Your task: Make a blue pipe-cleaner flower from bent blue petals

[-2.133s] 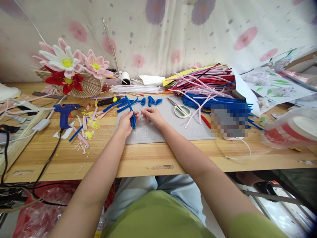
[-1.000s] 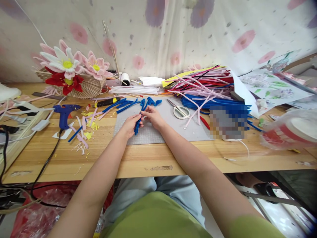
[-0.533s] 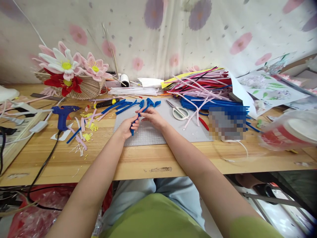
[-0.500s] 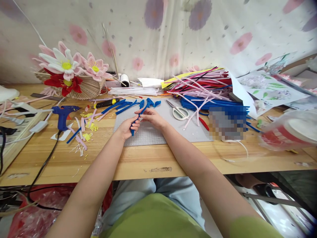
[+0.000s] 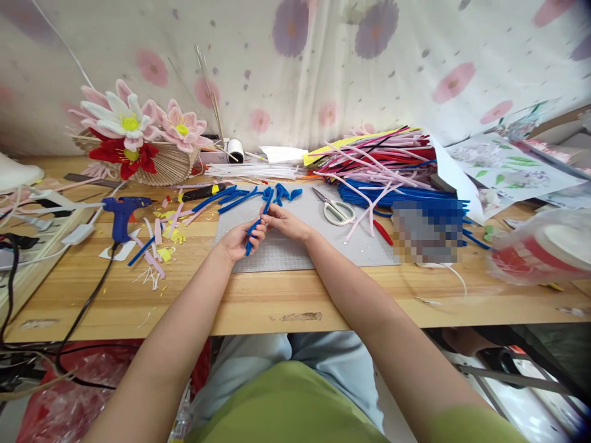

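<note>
Left hand closed around the lower part of a bent blue pipe cleaner, held just above the grey mat on the table. Right hand fingers pinched shut on its upper part, where it bends. Hands nearly touching. Scissors lie on the mat to the right; more blue pieces beyond; blue glue gun at left.

A pale curtain printed with pink and purple flowers hangs across the back, close behind a wooden desk with a worn patch on its front edge. Soft daylight falls evenly. Beneath the desk on the left lies red plastic and black cables.
</note>
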